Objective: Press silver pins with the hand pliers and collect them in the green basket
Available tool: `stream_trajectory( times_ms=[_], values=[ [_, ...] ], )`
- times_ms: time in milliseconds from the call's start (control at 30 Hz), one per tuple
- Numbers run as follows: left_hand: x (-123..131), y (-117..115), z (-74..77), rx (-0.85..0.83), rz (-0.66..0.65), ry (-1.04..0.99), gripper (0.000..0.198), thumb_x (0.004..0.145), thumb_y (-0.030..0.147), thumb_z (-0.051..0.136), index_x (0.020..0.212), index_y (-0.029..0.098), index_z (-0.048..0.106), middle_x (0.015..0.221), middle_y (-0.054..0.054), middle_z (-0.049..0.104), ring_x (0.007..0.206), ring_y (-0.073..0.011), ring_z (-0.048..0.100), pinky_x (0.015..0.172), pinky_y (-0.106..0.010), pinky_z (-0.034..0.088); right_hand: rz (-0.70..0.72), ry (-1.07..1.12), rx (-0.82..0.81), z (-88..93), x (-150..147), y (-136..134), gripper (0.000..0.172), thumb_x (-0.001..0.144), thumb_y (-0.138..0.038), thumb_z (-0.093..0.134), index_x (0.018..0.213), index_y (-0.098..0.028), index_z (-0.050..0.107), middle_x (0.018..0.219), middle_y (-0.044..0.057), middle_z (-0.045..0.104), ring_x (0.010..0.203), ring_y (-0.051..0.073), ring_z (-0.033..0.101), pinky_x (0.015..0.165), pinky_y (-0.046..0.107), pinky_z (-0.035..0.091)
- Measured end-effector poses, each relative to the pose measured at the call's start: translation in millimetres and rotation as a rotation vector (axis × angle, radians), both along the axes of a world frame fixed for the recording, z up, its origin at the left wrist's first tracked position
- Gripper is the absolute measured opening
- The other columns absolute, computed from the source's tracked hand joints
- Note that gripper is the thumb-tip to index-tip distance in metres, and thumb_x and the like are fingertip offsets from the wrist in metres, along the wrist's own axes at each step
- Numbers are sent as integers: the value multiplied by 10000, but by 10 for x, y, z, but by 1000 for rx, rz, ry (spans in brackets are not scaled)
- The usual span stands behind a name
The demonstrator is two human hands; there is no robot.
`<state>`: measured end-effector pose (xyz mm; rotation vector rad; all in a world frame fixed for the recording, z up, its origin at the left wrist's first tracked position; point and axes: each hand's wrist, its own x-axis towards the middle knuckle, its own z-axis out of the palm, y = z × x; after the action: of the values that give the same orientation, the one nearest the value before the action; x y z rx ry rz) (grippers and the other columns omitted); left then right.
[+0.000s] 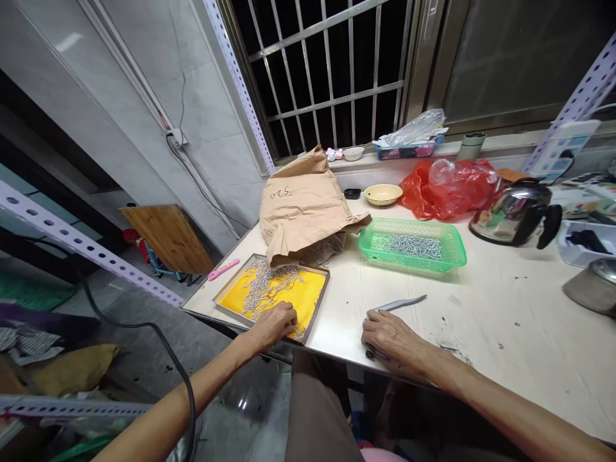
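My left hand [278, 324] is over the front part of a shallow tray [316, 314] lined with yellow, its fingers pressed together; what they hold, if anything, is too small to tell. Many small metal pieces [260, 287] lie in the tray, heaped toward its back. Near the table's front edge my right hand [389, 333] is wrapped round a grey tool [402, 302] with a long thin tip pointing right. Behind the tray a brown paper bag [308, 205] leans with its mouth over the tray. A green basket [412, 264] holds more metal pieces.
A pink-handled item [224, 269] lies left of the tray. Farther back are a yellow dish [382, 194], a red plastic bag [447, 189] and a metal kettle [513, 215]. A white bin [572, 250] and a metal bowl [594, 289] stand at the right of the table [481, 333].
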<state>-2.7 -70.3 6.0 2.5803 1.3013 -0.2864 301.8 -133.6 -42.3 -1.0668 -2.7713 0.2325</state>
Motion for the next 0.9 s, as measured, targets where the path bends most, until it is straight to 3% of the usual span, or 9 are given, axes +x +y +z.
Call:
stream_trajectory(
  times_ms=[167,300,400,467,533,600,700,800,900],
  values=[
    [-38,-14,-73,34,102,-128,102,784,182,501,774,191,602,849,-31,583,838,-158,537,700,-240,395,-99,143,87,0,-75,30,172,854,-104,418,776,-177,553,774,53,570,755,175,458,683,309,332],
    [-86,20,-78,78,161,-264,125,782,211,479,752,184,597,783,-31,616,781,-158,563,709,-247,412,-290,364,278,550,72,145,198,894,-164,373,806,-185,550,803,66,566,801,182,488,735,309,373],
    [-43,61,-31,96,275,-370,175,786,310,475,754,195,603,748,-21,640,719,-165,586,685,-258,431,-510,483,502,1039,347,441,177,876,-165,373,828,-182,543,815,59,557,822,180,494,770,322,390],
    [73,70,22,64,368,-460,228,762,393,511,807,202,627,792,-18,666,728,-174,606,684,-263,447,-627,467,585,1183,596,689,151,862,-160,394,858,-158,544,857,65,552,837,172,499,778,320,399],
    [271,17,88,-57,441,-558,314,738,456,541,889,199,638,812,-14,679,680,-166,610,649,-262,461,-766,372,548,1136,830,879,149,840,-126,415,893,-135,553,891,76,551,868,176,504,788,329,408],
    [531,-90,141,-230,495,-651,369,718,475,571,926,177,634,760,-9,672,588,-140,586,597,-253,464,-866,222,352,978,972,974,139,814,-116,469,906,-127,572,896,82,557,853,189,522,750,347,435],
    [945,-220,143,-470,590,-796,365,661,438,651,870,139,630,687,-5,643,527,-105,548,554,-234,462,-811,129,173,904,1001,979,295,743,-169,627,1032,-149,576,1033,109,551,882,223,546,716,382,479],
    [1255,-244,32,-649,684,-903,376,590,403,723,818,121,624,706,-29,648,533,-95,548,538,-226,470,-654,364,415,1402,1005,933,499,751,-250,665,1213,-168,492,1257,135,440,1054,253,503,810,399,483],
    [1422,-246,-129,-738,716,-926,385,563,402,754,785,117,620,695,-33,642,521,-82,534,515,-212,460,-600,726,659,2214,1152,898,368,862,-286,527,1206,-161,496,1244,56,438,1175,236,410,906,342,410]
  ],
)
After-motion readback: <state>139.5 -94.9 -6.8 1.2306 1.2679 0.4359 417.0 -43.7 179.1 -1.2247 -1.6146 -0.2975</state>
